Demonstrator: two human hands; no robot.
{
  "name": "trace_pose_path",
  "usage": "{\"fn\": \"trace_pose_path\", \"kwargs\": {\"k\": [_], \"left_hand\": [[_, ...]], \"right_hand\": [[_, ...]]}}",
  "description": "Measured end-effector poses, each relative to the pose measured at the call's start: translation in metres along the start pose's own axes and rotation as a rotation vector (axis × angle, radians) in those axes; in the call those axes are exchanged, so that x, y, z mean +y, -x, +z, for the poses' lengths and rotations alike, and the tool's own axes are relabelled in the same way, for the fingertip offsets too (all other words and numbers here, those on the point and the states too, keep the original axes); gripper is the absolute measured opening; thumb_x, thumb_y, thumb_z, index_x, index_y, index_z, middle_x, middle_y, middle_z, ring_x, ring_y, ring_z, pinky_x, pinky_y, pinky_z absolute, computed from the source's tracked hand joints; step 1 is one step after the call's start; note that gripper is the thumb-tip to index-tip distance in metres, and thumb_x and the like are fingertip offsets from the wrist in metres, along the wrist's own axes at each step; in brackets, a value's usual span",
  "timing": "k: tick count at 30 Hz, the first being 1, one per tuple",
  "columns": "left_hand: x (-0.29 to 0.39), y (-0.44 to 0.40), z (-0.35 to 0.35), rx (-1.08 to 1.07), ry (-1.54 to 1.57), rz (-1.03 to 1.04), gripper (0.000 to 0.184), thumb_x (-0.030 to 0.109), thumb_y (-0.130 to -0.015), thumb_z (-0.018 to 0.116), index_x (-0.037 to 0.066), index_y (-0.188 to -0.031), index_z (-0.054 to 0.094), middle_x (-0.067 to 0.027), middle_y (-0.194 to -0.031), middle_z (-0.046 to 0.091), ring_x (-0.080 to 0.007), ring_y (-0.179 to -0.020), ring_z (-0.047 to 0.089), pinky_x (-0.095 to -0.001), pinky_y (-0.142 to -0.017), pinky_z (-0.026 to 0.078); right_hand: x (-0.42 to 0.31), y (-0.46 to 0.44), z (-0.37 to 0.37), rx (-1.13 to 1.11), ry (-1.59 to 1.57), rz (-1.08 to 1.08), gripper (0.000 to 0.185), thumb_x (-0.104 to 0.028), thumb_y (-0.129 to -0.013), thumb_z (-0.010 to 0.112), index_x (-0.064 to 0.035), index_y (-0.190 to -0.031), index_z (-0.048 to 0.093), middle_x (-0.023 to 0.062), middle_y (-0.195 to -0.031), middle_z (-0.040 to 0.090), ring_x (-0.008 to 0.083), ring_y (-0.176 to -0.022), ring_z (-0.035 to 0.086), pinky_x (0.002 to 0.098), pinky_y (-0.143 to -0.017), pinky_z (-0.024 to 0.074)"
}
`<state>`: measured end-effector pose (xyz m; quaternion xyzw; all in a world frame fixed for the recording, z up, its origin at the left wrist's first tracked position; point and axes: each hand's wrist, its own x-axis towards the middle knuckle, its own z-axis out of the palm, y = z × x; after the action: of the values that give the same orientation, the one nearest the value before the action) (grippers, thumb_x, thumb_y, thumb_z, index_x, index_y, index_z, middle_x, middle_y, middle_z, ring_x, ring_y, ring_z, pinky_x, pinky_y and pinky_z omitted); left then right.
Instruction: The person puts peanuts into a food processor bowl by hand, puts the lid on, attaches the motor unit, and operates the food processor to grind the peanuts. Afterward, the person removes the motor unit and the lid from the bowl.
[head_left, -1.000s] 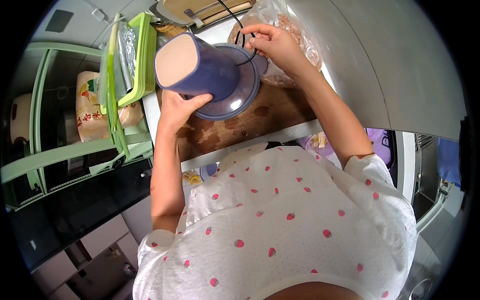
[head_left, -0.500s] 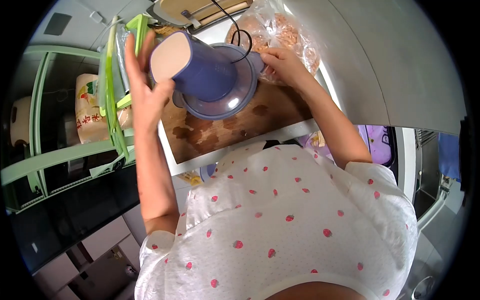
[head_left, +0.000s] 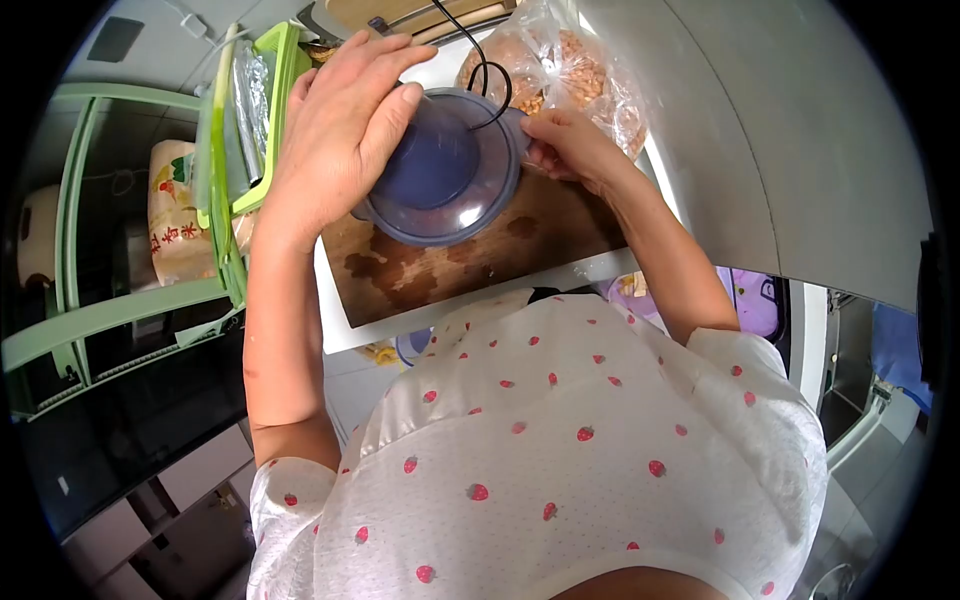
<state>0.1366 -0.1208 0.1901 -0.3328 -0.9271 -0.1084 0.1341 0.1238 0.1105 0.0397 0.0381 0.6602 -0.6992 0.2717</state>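
The purple machine point(head_left: 432, 165) stands under the left hand point(head_left: 338, 135), whose fingers are stretched over its top. The fingers of the right hand point(head_left: 572, 145) pinch the side handle point(head_left: 513, 119). Just beyond them is a plastic bag point(head_left: 560, 65); below both hands lies a wooden board point(head_left: 430, 272).

The left arm point(head_left: 285, 340) is stretching up the frame's left side, the left hand point(head_left: 340, 145) turning its back to view, fingers point(head_left: 375, 62) extending rightward and thumb point(head_left: 398, 112) standing apart. The right arm point(head_left: 672, 245) is slanting toward the upper middle, the right hand point(head_left: 575, 145) pinching, its fingers curling in.
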Motion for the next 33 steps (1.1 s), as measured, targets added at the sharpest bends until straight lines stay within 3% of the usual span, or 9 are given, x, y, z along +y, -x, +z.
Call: {"fn": "trace_pose_path", "kwargs": {"k": [10,15,19,21,22,24,25,28,33], "left_hand": [[0.001,-0.012,-0.003,-0.069,0.038,-0.018,0.037,0.025,-0.09,0.042,0.011,-0.122,0.055,-0.0107,-0.131,0.049,-0.0307,-0.127,0.039,-0.0432,-0.103,0.028],[-0.015,-0.024,-0.01,-0.161,-0.012,0.445,0.044,0.02,-0.08,0.045,0.012,-0.122,0.055,-0.0085,-0.131,0.05,-0.0324,-0.125,0.041,-0.0432,-0.104,0.03],[-0.001,-0.022,-0.017,-0.143,-0.137,0.416,0.046,0.027,-0.08,0.051,0.01,-0.123,0.054,-0.0128,-0.129,0.05,-0.0342,-0.122,0.044,-0.0437,-0.103,0.032],[0.005,-0.011,-0.02,0.067,-0.138,0.04,0.058,0.036,-0.076,0.061,0.006,-0.125,0.051,-0.0185,-0.126,0.051,-0.0355,-0.118,0.047,-0.0426,-0.1,0.036],[0.011,-0.008,-0.022,0.066,-0.134,0.045,0.058,0.036,-0.076,0.061,0.006,-0.125,0.051,-0.0185,-0.126,0.051,-0.0355,-0.118,0.047,-0.0426,-0.1,0.036],[0.024,-0.005,-0.028,-0.199,-0.144,-0.428,0.074,0.044,-0.069,0.069,0.003,-0.127,0.048,-0.0223,-0.123,0.051,-0.0366,-0.113,0.05,-0.0406,-0.096,0.04],[0.023,-0.003,-0.027,-0.197,-0.144,-0.432,0.074,0.044,-0.069,0.069,0.003,-0.127,0.048,-0.0223,-0.123,0.051,-0.0366,-0.113,0.05,-0.0406,-0.096,0.04],[0.013,-0.001,-0.022,-0.169,-0.152,-0.286,0.078,0.047,-0.067,0.07,0.005,-0.129,0.047,-0.02,-0.123,0.051,-0.0358,-0.111,0.051,-0.0384,-0.093,0.042],[-0.025,-0.006,-0.029,-0.204,-0.005,0.233,0.078,0.047,-0.067,0.071,0.011,-0.132,0.046,-0.016,-0.133,0.046,-0.0348,-0.118,0.045,-0.0406,-0.098,0.04]], "right_hand": [[-0.011,-0.004,0.005,0.019,0.104,-0.026,0.027,-0.028,-0.094,0.049,-0.0047,-0.082,0.056,0.002,-0.067,0.058,0.0081,-0.054,0.053,0.0198,-0.044,0.0413],[-0.003,-0.008,0.002,0.023,0.088,-0.1,0.027,-0.026,-0.095,0.048,-0.0033,-0.083,0.056,0.0032,-0.069,0.058,0.0088,-0.054,0.052,0.0207,-0.046,0.0424],[-0.003,-0.007,0.001,0.001,0.078,-0.113,0.026,-0.024,-0.095,0.047,-0.0028,-0.082,0.057,0.0032,-0.069,0.058,0.0093,-0.053,0.051,0.0219,-0.048,0.0418],[-0.004,-0.005,0.001,0.006,0.088,-0.116,0.027,-0.023,-0.095,0.047,-0.0027,-0.082,0.058,0.0031,-0.069,0.058,0.0094,-0.053,0.051,0.0223,-0.048,0.0415],[-0.004,-0.005,0.002,0.021,0.101,-0.126,0.027,-0.023,-0.095,0.047,-0.0027,-0.081,0.058,0.0031,-0.068,0.058,0.0095,-0.053,0.051,0.0223,-0.048,0.0413],[-0.005,-0.004,0.003,0.033,0.118,-0.132,0.027,-0.023,-0.095,0.047,-0.0026,-0.081,0.058,0.0031,-0.068,0.058,0.0095,-0.054,0.051,0.0222,-0.048,0.0411],[-0.006,-0.004,0.003,0.043,0.132,-0.124,0.027,-0.023,-0.095,0.047,-0.0027,-0.081,0.058,0.0031,-0.067,0.058,0.0093,-0.054,0.051,0.0222,-0.049,0.0411],[-0.006,-0.007,0.001,0.027,0.163,-0.12,0.027,-0.023,-0.095,0.047,-0.0028,-0.08,0.058,0.0028,-0.067,0.058,0.0088,-0.054,0.052,0.022,-0.049,0.041],[-0.002,-0.014,-0.006,-0.045,0.171,-0.146,0.027,-0.025,-0.095,0.049,-0.0038,-0.08,0.058,0.0015,-0.068,0.058,0.0076,-0.054,0.051,0.0214,-0.05,0.0412]]}}
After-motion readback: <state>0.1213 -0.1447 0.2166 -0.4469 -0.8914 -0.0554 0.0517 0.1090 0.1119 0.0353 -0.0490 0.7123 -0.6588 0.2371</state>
